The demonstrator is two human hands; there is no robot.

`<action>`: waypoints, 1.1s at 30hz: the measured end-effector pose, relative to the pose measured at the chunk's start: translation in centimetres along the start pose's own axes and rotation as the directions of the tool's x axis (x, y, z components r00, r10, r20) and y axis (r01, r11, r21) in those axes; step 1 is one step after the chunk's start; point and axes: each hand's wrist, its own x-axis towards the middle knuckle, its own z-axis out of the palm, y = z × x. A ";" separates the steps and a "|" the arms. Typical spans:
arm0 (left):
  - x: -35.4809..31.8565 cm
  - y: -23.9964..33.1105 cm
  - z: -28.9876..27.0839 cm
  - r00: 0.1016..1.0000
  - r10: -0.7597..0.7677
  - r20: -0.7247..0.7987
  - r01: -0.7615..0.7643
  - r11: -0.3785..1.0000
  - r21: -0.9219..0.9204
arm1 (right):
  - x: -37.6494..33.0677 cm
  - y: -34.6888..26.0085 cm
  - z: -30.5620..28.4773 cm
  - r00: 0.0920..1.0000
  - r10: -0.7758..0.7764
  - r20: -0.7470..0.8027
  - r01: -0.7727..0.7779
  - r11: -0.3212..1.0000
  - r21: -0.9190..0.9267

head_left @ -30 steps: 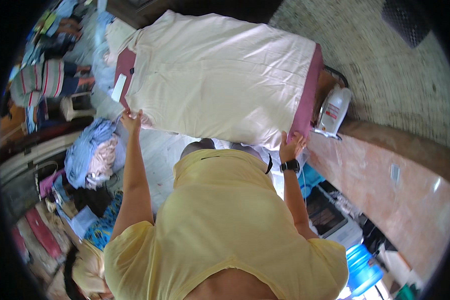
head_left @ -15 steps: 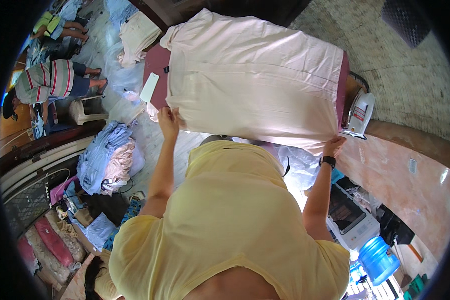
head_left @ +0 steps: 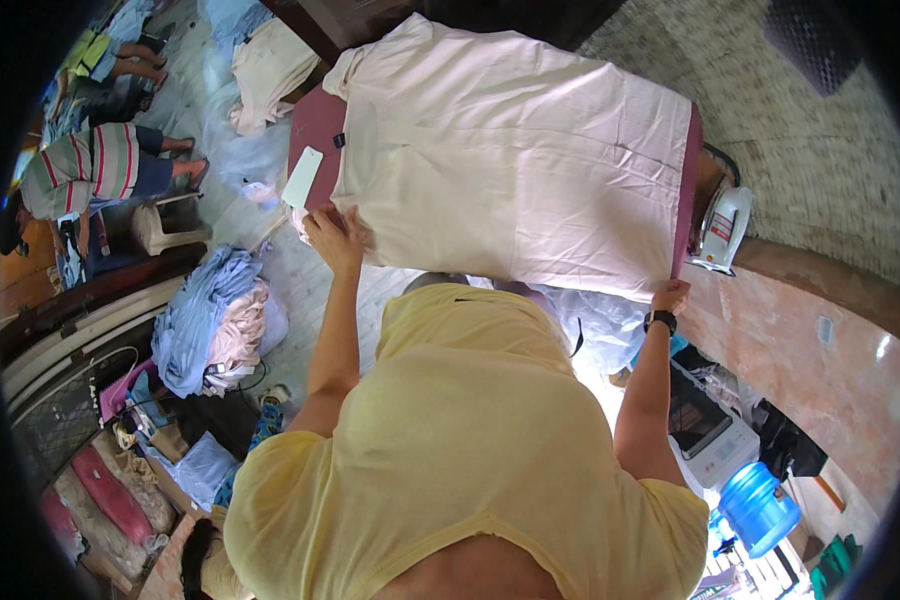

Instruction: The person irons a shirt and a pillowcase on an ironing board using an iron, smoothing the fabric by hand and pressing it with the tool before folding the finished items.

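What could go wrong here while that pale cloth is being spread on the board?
1. The iron stands right at the board's far corner, near the right hand; a tug on the pale cloth might knock it off.
2. The left hand holds only the cloth's edge, so the overhanging part may slide down.
3. The white tag by that hand could get caught underneath.
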 end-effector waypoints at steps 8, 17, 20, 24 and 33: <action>5.3 3.7 5.4 0.955 0.015 0.295 -0.016 1.000 0.002 | 5.1 -9.1 0.9 0.877 -0.473 -0.087 0.474 0.881 -0.017; 6.6 5.7 7.8 0.987 0.000 0.161 0.049 0.953 -0.299 | 8.2 -10.2 4.4 0.939 -0.294 -0.179 0.312 0.947 0.082; 6.5 4.5 8.5 0.988 0.003 0.155 0.015 0.993 -0.117 | 7.4 -11.7 3.5 0.927 -0.297 -0.227 0.343 0.918 0.200; 6.7 12.3 9.9 0.983 0.174 -0.066 -0.180 0.979 -0.097 | 7.8 -11.9 2.2 0.918 -0.287 -0.272 0.364 0.883 0.296; -1.7 42.0 20.3 0.253 0.952 0.172 -0.497 0.281 -0.821 | 7.9 -13.6 2.0 0.974 0.210 0.080 -0.224 0.938 0.266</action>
